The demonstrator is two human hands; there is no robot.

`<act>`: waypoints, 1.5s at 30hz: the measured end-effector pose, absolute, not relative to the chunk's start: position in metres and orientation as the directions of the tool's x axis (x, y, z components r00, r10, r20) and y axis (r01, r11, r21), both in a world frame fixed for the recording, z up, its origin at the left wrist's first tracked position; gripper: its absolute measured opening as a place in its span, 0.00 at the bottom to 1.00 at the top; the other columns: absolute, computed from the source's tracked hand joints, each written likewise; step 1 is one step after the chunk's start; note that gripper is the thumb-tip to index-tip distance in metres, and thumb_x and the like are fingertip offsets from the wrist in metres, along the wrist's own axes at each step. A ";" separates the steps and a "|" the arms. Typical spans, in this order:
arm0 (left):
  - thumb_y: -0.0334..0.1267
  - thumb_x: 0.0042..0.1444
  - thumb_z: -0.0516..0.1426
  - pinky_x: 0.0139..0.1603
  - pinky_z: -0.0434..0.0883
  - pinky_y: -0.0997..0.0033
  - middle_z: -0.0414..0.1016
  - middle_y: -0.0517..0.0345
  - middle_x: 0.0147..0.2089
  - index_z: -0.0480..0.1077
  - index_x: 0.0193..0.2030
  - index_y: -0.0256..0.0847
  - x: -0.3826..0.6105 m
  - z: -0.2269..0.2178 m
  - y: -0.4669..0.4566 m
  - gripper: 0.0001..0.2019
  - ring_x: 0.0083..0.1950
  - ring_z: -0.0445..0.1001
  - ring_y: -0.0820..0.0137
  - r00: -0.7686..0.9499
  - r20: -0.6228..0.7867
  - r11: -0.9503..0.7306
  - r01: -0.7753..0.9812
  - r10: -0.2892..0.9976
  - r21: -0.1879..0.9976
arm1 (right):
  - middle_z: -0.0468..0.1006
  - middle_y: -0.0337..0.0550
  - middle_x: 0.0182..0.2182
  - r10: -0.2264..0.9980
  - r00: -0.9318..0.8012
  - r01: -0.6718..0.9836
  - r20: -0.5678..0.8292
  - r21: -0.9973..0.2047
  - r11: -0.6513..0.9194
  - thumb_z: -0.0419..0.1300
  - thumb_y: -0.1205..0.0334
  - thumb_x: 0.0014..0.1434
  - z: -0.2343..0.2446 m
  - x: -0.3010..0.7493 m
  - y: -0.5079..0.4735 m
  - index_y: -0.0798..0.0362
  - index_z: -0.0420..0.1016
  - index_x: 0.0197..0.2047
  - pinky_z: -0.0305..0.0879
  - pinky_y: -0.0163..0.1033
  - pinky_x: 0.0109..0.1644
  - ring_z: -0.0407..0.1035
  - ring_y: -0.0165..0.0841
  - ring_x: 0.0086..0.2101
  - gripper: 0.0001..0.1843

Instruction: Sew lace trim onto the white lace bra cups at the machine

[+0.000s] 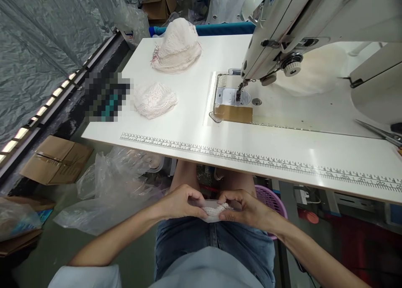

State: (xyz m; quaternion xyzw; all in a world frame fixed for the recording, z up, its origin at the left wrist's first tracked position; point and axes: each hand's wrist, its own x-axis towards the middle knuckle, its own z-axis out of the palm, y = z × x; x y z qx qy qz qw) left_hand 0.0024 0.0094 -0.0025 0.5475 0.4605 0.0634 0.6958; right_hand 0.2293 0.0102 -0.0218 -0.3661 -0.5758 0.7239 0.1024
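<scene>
- The white surface (194, 133) is brightly lit, with small glare spots along its front edge, towards the right corner.
- A paler sheen lies beside the sewing machine (270, 41) plate's left end.
- Below the front edge the light drops; the floor area past the right corner is darkest.
- Bright segments line the dark rail (72, 87) beyond the left edge.
- A pixelated block hides detail beside that edge.
- The left hand (185, 202) and right hand (243, 206) show without evident motion blur.
- Wide-angle distortion stretches the forearms outward.
</scene>
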 end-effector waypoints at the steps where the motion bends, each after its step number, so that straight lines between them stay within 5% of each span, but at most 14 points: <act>1: 0.42 0.43 0.65 0.29 0.60 0.80 0.73 0.61 0.26 0.77 0.32 0.35 0.003 -0.003 0.010 0.12 0.29 0.66 0.75 0.586 -0.556 0.378 0.408 0.590 0.831 | 0.67 0.35 0.26 0.567 -0.713 0.274 -0.412 -0.909 -0.316 0.64 0.51 0.52 -0.020 0.228 0.010 0.53 0.73 0.33 0.53 0.31 0.29 0.58 0.27 0.27 0.14; 19: 0.37 0.44 0.63 0.30 0.62 0.80 0.75 0.59 0.27 0.77 0.30 0.33 0.009 -0.007 0.003 0.08 0.29 0.68 0.74 0.515 -0.570 0.426 0.378 0.640 0.822 | 0.70 0.38 0.31 0.622 -0.720 0.217 -0.308 -0.951 -0.221 0.61 0.51 0.55 -0.028 0.226 0.008 0.53 0.75 0.33 0.56 0.33 0.35 0.63 0.30 0.32 0.13; 36: 0.45 0.46 0.63 0.24 0.51 0.78 0.63 0.65 0.21 0.75 0.28 0.33 0.013 -0.008 0.003 0.13 0.24 0.56 0.78 0.538 -0.563 0.332 0.469 0.627 0.819 | 0.69 0.38 0.29 0.579 -0.744 0.172 -0.333 -0.933 -0.317 0.62 0.52 0.54 -0.035 0.230 0.007 0.54 0.75 0.32 0.57 0.34 0.34 0.63 0.30 0.31 0.12; 45: 0.38 0.44 0.64 0.26 0.56 0.80 0.66 0.64 0.23 0.76 0.31 0.34 0.009 -0.001 0.006 0.09 0.26 0.60 0.78 0.578 -0.589 0.416 0.416 0.566 0.808 | 0.71 0.39 0.29 0.575 -0.707 0.164 -0.412 -0.886 -0.433 0.64 0.52 0.52 -0.036 0.236 0.007 0.54 0.75 0.31 0.58 0.34 0.35 0.64 0.30 0.32 0.12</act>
